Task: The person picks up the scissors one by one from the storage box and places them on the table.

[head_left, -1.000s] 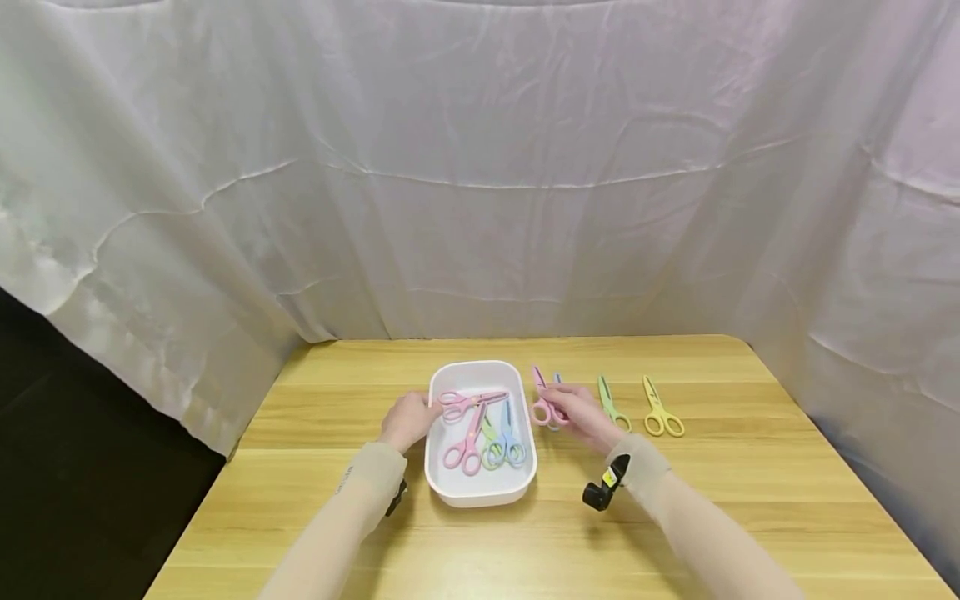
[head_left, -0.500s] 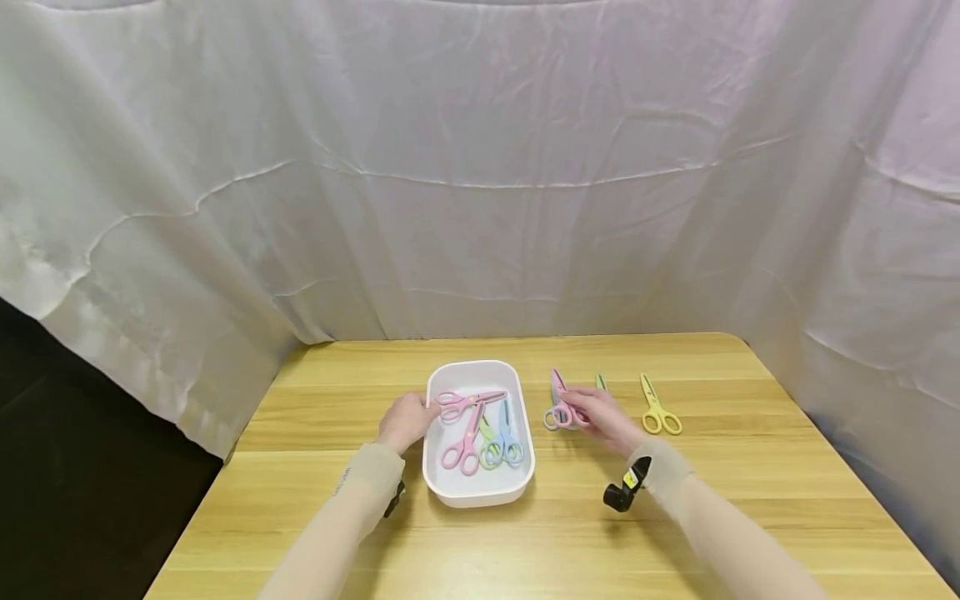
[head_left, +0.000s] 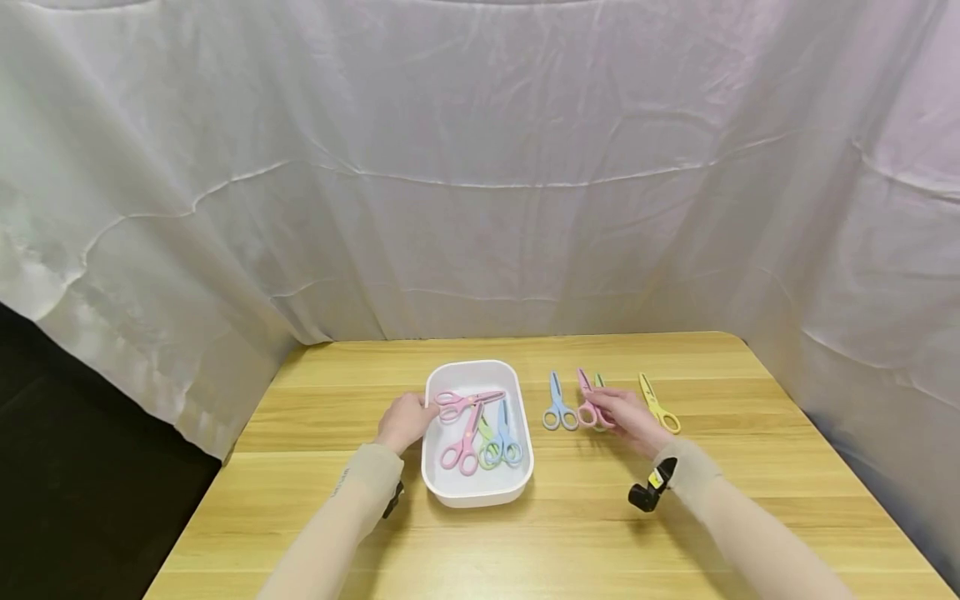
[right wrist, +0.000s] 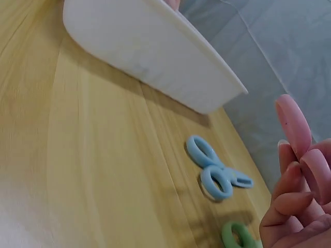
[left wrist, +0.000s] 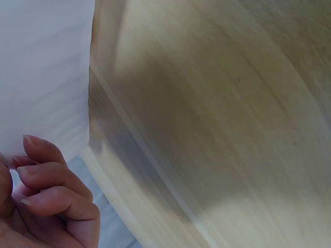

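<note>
My left hand (head_left: 405, 422) grips the left rim of a white plastic tray (head_left: 480, 501), thumb over the edge; in the left wrist view its fingers (left wrist: 57, 191) curl against the outer wall. Inside the tray lie two pink pairs of scissors, a light green pair and a blue pair (head_left: 504, 429). My right hand (head_left: 632, 418) pinches another pink pair of scissors (head_left: 583, 383) by the handles, blades pointing away. It is raised over the table and partly covers the green scissors (head_left: 598, 380). In the right wrist view the pink finger loops (right wrist: 295, 126) stick out of the hand.
Blue scissors (head_left: 556, 396) lie on the wooden table (head_left: 480, 558) between the tray and my right hand. Yellow scissors (head_left: 650, 394) lie beyond that hand on the right. A pale curtain (head_left: 480, 208) hangs along the back and sides.
My right hand has carried the pink scissors to the right, from beside the tray, across the blue pair, to the green pair. The left hand stays on the tray.
</note>
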`<action>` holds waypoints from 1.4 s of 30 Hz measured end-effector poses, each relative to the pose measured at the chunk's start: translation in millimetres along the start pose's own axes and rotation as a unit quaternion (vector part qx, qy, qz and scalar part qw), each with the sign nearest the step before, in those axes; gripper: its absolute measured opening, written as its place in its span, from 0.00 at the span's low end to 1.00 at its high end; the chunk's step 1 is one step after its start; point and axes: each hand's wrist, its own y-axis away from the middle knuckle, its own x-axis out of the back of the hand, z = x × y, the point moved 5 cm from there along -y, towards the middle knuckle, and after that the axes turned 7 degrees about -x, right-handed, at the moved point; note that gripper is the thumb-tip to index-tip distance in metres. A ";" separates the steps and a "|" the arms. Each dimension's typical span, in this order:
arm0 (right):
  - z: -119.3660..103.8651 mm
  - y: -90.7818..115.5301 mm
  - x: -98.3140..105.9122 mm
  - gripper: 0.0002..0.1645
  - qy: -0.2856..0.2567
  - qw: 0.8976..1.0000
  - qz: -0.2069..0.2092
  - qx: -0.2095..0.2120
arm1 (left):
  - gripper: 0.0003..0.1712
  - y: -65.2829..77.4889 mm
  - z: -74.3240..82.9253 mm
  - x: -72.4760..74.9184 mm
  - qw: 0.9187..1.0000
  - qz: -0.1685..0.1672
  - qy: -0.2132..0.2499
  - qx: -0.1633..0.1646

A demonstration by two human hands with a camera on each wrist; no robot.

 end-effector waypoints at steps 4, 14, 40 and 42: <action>-1.3 -0.1 9.9 0.37 0.017 1.000 0.008 0.003 | 0.19 0.7 -0.2 0.7 1.000 0.001 0.004 0.001; -10.0 1.5 29.6 0.37 0.058 0.998 0.011 0.024 | 0.18 1.1 0.4 0.4 1.000 0.001 0.004 0.002; -33.7 19.4 103.8 0.39 0.139 0.988 0.065 0.035 | 0.17 0.4 -0.1 -0.5 1.000 0.003 0.004 -0.008; -34.1 20.2 110.6 0.38 0.157 0.984 0.075 0.042 | 0.17 0.5 -0.2 -0.5 1.000 0.004 0.005 -0.008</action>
